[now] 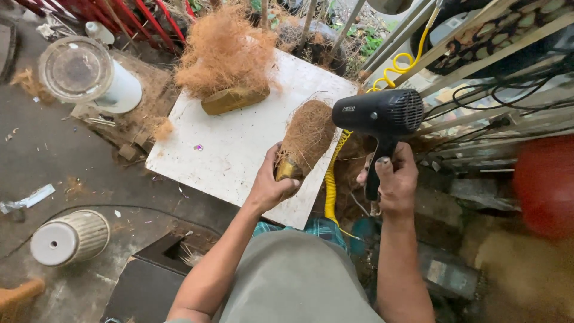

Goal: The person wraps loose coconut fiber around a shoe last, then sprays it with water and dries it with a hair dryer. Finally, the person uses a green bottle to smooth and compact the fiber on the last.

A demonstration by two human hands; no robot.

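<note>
Left hand (270, 185) clenched on fibre brush (304, 140), held over near right edge of white bench (233, 149). Right hand (393, 179) grasps black dryer (378, 115) handle, just right of brush. Fibre pile (224, 54) at far bench edge.

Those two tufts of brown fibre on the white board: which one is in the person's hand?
The smaller, darker fibre bundle at the board's right edge, gripped at its base by the left hand. The bigger, paler fibre heap lies untouched at the far edge.

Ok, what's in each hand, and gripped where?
Left hand grips the fibre brush at its yellowish base; right hand holds the black hair dryer by its handle.
</note>
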